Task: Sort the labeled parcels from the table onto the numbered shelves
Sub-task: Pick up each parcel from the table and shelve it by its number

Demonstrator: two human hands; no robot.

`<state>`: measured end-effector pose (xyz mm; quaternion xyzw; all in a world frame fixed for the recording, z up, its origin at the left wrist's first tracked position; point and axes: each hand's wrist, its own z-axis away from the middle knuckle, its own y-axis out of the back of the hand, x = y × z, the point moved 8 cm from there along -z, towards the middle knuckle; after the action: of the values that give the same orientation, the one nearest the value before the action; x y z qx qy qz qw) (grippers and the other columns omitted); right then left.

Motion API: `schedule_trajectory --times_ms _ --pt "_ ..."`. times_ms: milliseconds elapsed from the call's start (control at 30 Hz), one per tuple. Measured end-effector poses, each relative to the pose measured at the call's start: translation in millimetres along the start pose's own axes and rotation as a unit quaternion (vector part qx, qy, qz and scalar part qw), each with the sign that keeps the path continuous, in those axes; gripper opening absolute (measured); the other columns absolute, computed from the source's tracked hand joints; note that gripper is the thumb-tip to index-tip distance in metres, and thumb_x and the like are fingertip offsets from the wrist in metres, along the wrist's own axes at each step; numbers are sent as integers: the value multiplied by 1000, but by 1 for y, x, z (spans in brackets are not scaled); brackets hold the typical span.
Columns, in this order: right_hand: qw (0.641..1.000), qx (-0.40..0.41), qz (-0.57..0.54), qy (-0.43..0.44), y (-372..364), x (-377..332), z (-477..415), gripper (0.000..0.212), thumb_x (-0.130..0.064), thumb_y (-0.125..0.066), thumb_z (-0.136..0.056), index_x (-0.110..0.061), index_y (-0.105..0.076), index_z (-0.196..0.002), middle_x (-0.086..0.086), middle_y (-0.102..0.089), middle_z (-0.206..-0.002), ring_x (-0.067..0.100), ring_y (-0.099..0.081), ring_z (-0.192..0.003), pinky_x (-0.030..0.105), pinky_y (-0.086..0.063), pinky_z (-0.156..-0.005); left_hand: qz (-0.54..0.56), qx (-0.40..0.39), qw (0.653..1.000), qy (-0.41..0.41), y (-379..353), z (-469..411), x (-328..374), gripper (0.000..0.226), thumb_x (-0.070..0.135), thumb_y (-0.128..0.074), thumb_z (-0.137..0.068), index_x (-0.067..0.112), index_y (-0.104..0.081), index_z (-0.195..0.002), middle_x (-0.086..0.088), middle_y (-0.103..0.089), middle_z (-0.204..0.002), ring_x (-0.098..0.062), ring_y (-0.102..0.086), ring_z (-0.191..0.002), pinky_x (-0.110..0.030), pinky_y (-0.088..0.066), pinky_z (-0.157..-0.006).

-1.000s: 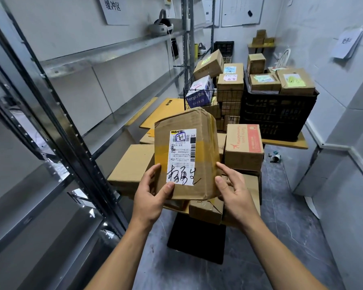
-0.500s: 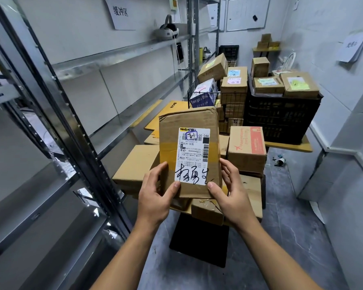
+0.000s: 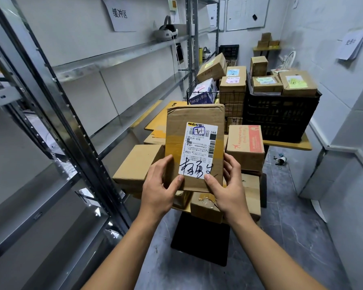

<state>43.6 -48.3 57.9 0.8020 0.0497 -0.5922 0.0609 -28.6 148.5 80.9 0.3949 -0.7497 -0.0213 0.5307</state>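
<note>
Holding which one, and which way up?

A flat brown cardboard parcel [image 3: 194, 116], long axis upright, with its broad face turned to the camera. Its white label [image 3: 199, 151] reads the right way up, with the barcode at the top and black handwriting at the bottom. The top edge is crumpled.

Where is it?

In the air, in front of the boxes piled on the desk [image 3: 287, 143], about the middle of the view. Behind it on the right stands a red-and-brown box [image 3: 246, 146]. A flat box [image 3: 138, 164] lies low on the left.

And the hands?

The left hand [image 3: 158, 191] grips the lower left corner, thumb pressed on the front face just beside the label, fingers curled behind the edge. The right hand [image 3: 232, 191] grips the lower right corner, thumb tip on the label's bottom corner, fingers wrapped round the side edge. Both forearms rise from the bottom of the view and converge on the parcel, palms facing each other.

What hems it in?

The metal shelving [image 3: 117, 59] runs close along the left, its uprights and shelf edges near the left forearm. Beyond the parcel, a wire basket [image 3: 205, 97] and a black crate [image 3: 281, 114] carry more boxes. To the right, grey floor [image 3: 291, 227] shows between the desk and the wall [image 3: 344, 114].
</note>
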Motion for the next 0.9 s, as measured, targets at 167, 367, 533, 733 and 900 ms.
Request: schedule_trajectory --times_ms 167,367,533,733,900 --pt "999 10 -40 -24 4 6 -1 68 -18 -75 -89 -51 -37 -134 -20 -57 -131 -3 -54 -122 33 -49 -105 4 -21 1000 1 -5 -4 4 58 33 -71 -88 46 -43 -138 17 -48 -129 -6 -48 -123 -35 -47 -102" --pt "998 -11 -50 -33 -3 9 -13 68 -16 -76 -88 -50 -39 -133 -9 -54 -138 4 -51 -127 37 -46 -109 -93 -4 996 -15 20 -12 8 52 36 -67 -90 28 -50 -139 7 -54 -122 -9 -52 -112 -32 -47 -94" --pt "993 -45 -88 -61 -28 13 -22 64 -15 -76 -87 -52 -41 -128 -10 -57 -132 13 -54 -127 46 -47 -108 -262 -46 964 -1 64 -16 2 55 40 -66 -89 29 -47 -140 3 -52 -136 -15 -45 -124 -35 -39 -103" --pt "984 -117 -116 -68 -91 -3 -13 64 -13 -74 -89 -44 -38 -131 -6 -57 -127 19 -55 -126 42 -48 -107 -464 -79 878 83 141 2 -6 55 51 -59 -88 32 -45 -138 3 -52 -136 -22 -46 -123 -41 -43 -101" --pt "969 -207 -126 -50 -155 -28 18 65 -26 -77 -85 -60 -38 -125 -11 -54 -132 17 -52 -128 51 -49 -105 -531 -59 829 164 209 48 -13 55 52 -54 -89 30 -44 -139 0 -51 -137 -26 -48 -122 -41 -43 -99"
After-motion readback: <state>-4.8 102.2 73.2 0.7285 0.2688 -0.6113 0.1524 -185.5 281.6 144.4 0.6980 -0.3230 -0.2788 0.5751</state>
